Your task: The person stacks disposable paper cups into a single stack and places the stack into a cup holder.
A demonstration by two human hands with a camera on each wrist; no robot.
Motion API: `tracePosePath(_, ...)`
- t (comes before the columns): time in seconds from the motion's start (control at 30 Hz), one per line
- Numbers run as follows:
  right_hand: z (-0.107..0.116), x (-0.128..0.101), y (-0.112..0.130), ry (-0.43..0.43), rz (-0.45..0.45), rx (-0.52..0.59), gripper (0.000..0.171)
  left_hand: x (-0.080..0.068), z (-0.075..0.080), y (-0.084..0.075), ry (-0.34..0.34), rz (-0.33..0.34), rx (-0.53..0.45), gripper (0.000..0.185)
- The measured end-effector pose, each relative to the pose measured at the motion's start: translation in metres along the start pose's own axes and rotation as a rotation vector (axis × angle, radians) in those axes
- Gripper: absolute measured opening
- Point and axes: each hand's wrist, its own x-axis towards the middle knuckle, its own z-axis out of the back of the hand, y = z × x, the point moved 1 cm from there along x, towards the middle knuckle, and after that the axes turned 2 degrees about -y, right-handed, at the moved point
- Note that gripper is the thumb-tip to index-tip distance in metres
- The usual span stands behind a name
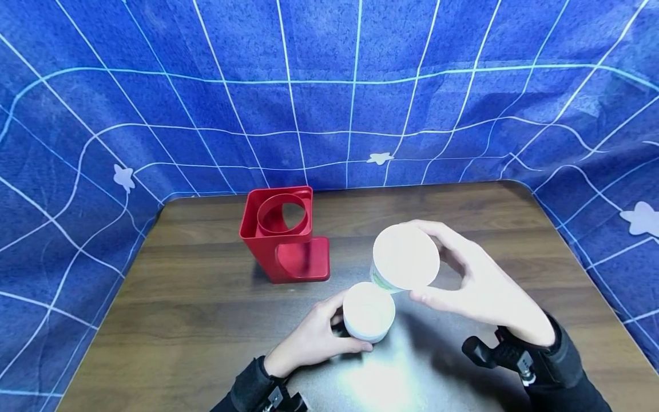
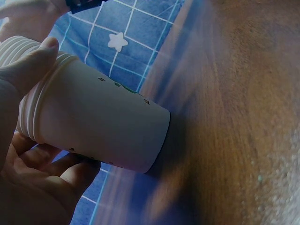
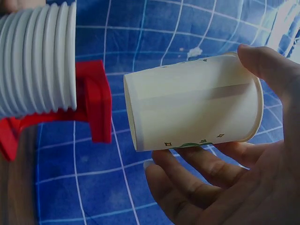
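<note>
We see a dark wooden table (image 1: pixel 206 320) from above, filling the lower half of the head view, with a blue cloth (image 1: pixel 329 91) marked by pale grid lines and small stars hung behind and around it. Just right of centre, our right hand (image 1: pixel 479 286) holds a single white paper cup (image 1: pixel 405 257) lifted off the table, its round mouth turned toward the camera; the thumb curls over the top of the rim and the fingers wrap underneath. In the right wrist view this cup (image 3: pixel 194 101) lies on its side across the middle of the frame, a seam and small green marks showing on its wall, resting on curled fingers (image 3: pixel 197 176). Below and left of it in the head view, near the bottom centre, our left hand (image 1: pixel 314 337) grips a stack of white paper cups (image 1: pixel 368 312), fingers wrapped around its side. The left wrist view shows the stack (image 2: pixel 93 124) tilted with its base touching the table, ribbed rims bunched at the upper left under the thumb. The cup and the stack sit just beside each other. A red plastic cup holder (image 1: pixel 285 234), a box with a round opening on top, stands left of centre toward the far edge, apart from both hands.
</note>
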Motion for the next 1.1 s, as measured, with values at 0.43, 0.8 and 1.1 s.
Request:
tracePosePath(0.43, -0.013, -0.001, 0.007, 0.147, 0.049, 0.080, 0.084, 0.000, 0.001, 0.000, -0.011, -0.002, 0.057, 0.081)
tracePosePath(0.8, -0.016, 0.000, 0.005, 0.236, 0.001, -0.058, 0.079, 0.000, 0.001, 0.000, -0.010, -0.029, 0.082, 0.079)
tracePosePath(1.1, -0.022, 0.003, -0.010, 0.290, 0.003, -0.102, 0.074, -0.001, 0.001, 0.000, -0.009, 0.019, 0.071, 0.075)
